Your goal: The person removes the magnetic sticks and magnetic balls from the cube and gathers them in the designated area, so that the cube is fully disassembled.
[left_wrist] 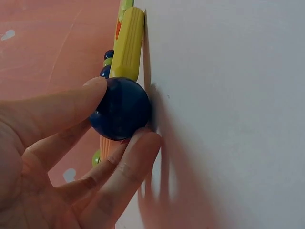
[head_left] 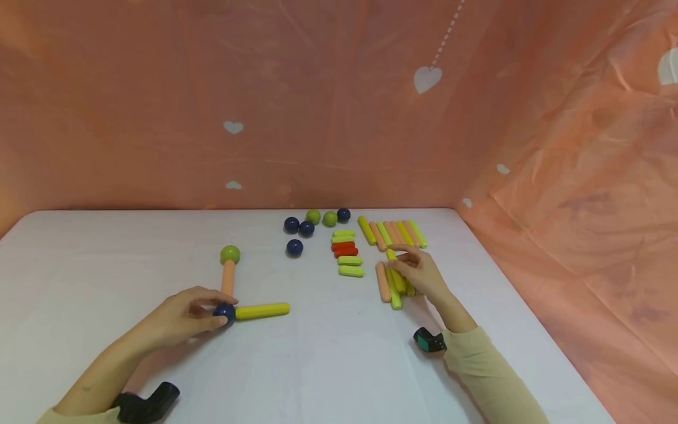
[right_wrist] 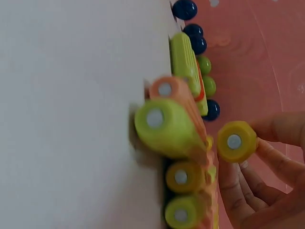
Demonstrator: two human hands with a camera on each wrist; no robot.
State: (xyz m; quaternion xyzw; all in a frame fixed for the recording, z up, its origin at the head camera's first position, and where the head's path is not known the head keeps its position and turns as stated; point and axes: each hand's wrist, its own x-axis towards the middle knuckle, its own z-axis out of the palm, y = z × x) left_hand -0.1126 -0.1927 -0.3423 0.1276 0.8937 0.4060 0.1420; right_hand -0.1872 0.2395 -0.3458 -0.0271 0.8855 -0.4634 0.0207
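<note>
At the left of the head view, my left hand [head_left: 177, 321] pinches a dark blue ball [left_wrist: 121, 112] between thumb and fingers. A yellow stick [head_left: 263, 311] meets the ball and points right. A peach stick [head_left: 228, 278] runs from the ball toward the back, with a green ball [head_left: 230, 254] at its far end. My right hand [head_left: 421, 275] pinches another yellow stick [right_wrist: 236, 142], whose grey round end faces the right wrist camera. That stick is raised over a front group of sticks, among them a peach stick [head_left: 382, 282] and a lime stick [head_left: 394, 297].
A back row of longer sticks [head_left: 418, 234] lies beyond my right hand. Short lime and red sticks [head_left: 345, 246] form a column to its left. Several loose blue and green balls [head_left: 306, 228] sit near the white table's back edge. Pink cloth [head_left: 339, 106] hangs behind.
</note>
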